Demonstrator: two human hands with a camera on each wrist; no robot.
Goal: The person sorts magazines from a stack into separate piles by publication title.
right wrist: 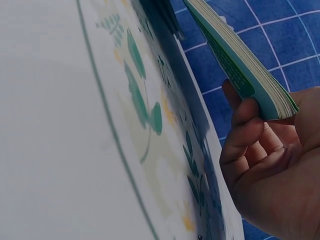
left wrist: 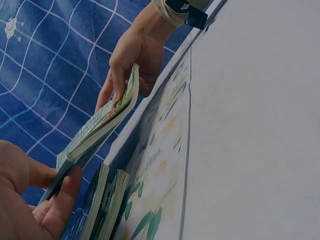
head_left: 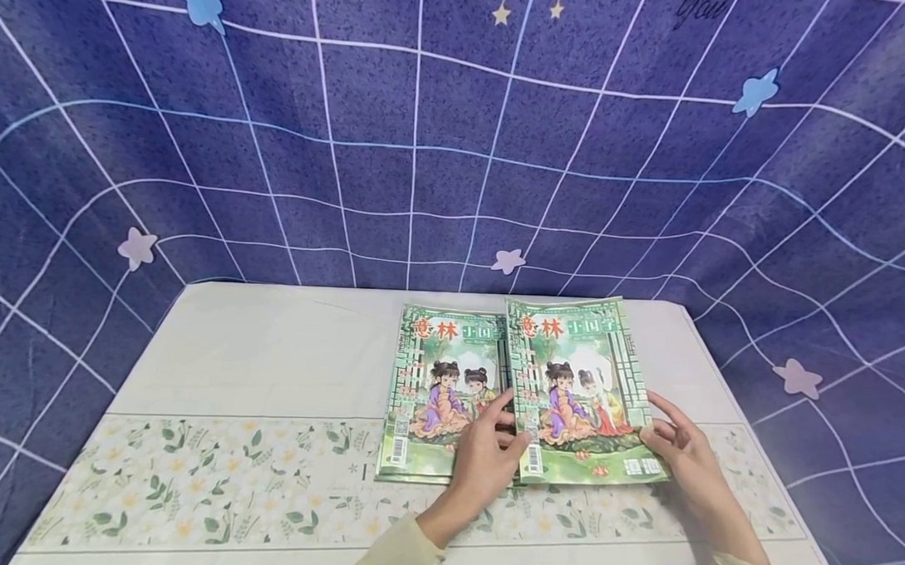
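Both hands hold one green magazine (head_left: 586,395), raised above the table, with two drawn children on its cover. My left hand (head_left: 487,450) pinches its left edge, thumb on the cover and fingers beneath. At the lower right edge my right hand (head_left: 682,457) grips it between thumb and fingers, also seen in the right wrist view, where the fingers curl under the magazine's (right wrist: 240,65) corner. To the left lies another magazine (head_left: 437,398) with the same cover, partly covered by the left hand and the lifted one. In the left wrist view, two thick spines or page edges (left wrist: 107,205) show below.
A white table (head_left: 271,343) carries a strip of floral cloth (head_left: 228,482). Behind and at both sides hangs a dark blue curtain (head_left: 366,171) with a light grid and stars.
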